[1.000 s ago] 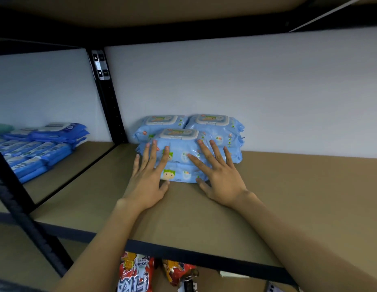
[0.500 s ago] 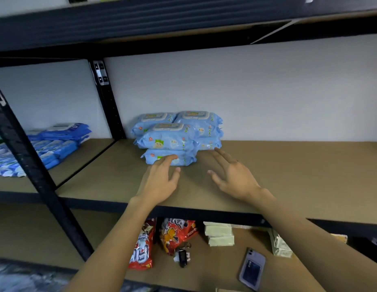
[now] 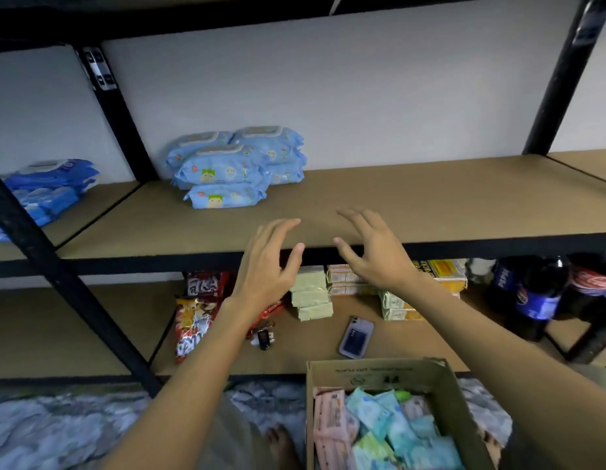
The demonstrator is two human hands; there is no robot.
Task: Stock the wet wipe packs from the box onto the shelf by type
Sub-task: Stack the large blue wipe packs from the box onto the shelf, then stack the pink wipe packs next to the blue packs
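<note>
Two bare hands hang in mid-frame before the front edge of a brown shelf [image 3: 413, 201]. The left hand [image 3: 266, 269] and right hand [image 3: 376, 252] both show loosely spread, relaxed fingers and hold nothing; they sit near each other, apart from every pack.

Left of centre on that shelf, against the white back wall, sits a stack of light blue packs [image 3: 234, 164] with cartoon prints, the lowest front pack jutting forward of the rest. At the far left of the frame, past a black upright [image 3: 115, 106], dark blue packs [image 3: 47, 188] lie piled in the neighbouring bay.

At the bottom right of the frame an open cardboard box [image 3: 379, 374] stands on the floor, filled with loose pink packs [image 3: 328, 429] along its left side and teal packs [image 3: 396, 432] beside them.

The lower shelf, behind the forearms, carries red snack bags [image 3: 193, 320], pale green blocks [image 3: 310, 293] stacked in a column, yellow cartons [image 3: 444, 276], a phone [image 3: 356, 336] lying flat, and dark soda bottles [image 3: 539, 293] at the right edge. A small dark object [image 3: 263, 338] lies beside the snack bags; what it is cannot be told. A patterned blue-grey rug [image 3: 57, 425] covers the floor at lower left.
</note>
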